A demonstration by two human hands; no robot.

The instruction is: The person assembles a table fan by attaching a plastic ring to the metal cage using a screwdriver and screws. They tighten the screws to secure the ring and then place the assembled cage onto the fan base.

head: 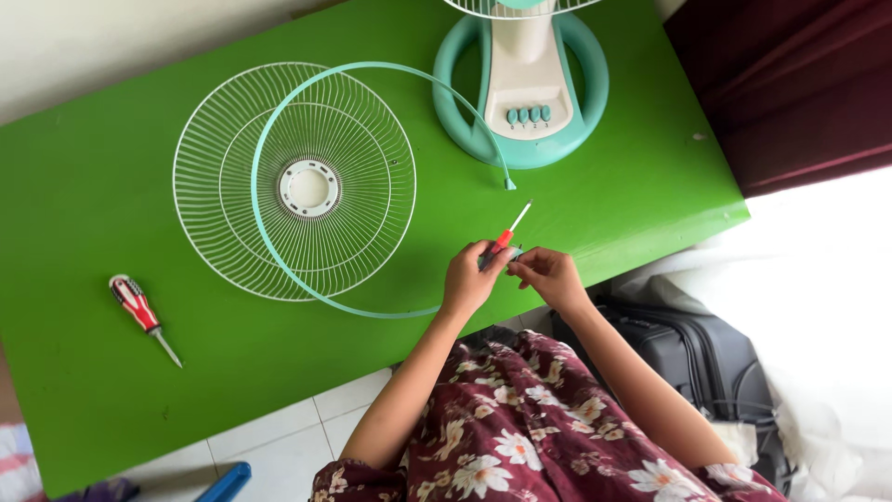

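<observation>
Two hands are meeting near the front edge of the green table (111, 186), and I am watching them from above. The left hand (467, 279) is curling its fingers around the red handle of a small screwdriver (505, 236). The fingers are pressing together on it. The screwdriver is lying along a slanted line. Its thin metal tip is pointing up and to the right, away from the person and toward the fan base (522, 93). Its handle end is sitting down in the hand.

The right hand (548, 276) is sitting just beside the left one. Its fingertips are pinching something small and pale next to the handle. I cannot tell what that little thing is.

A thin teal ring (265, 232) is lying open on the table, and one end is stopping just above the screwdriver tip. The ring is lying over a round white wire fan cover (214, 167). The teal and white fan base is standing at the far side of the table, with a row of small buttons on it.

A second, bigger screwdriver (141, 314) with a red and white handle is lying well apart on the left, its tip pointing down and to the right. A dark suitcase (688, 353) is sitting on the floor beside the person.
</observation>
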